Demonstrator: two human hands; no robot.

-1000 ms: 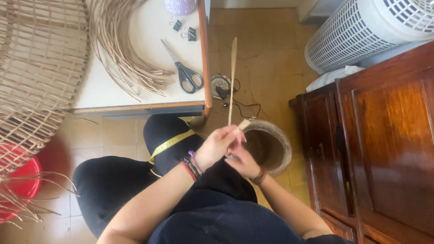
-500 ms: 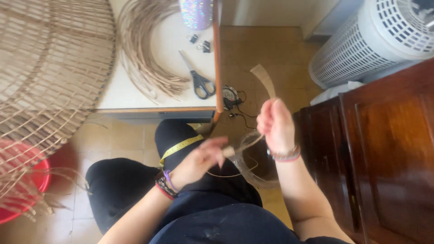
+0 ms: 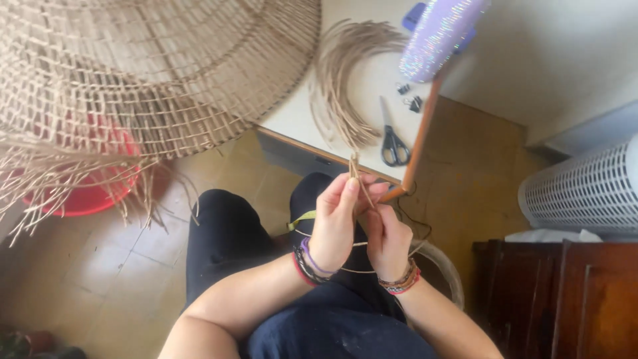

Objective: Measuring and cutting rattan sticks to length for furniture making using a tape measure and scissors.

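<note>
Two hands, left and right, are closed together on a thin rattan strip, held over the lap just below the scissors on the surface.

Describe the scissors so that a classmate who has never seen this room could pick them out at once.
Start at the white table above the person's knees. Near its front edge, right of the curved bundle of cane strips, lie the scissors: black handles toward the person, metal blades pointing away. The small black binder clips beyond them are much smaller.
</note>
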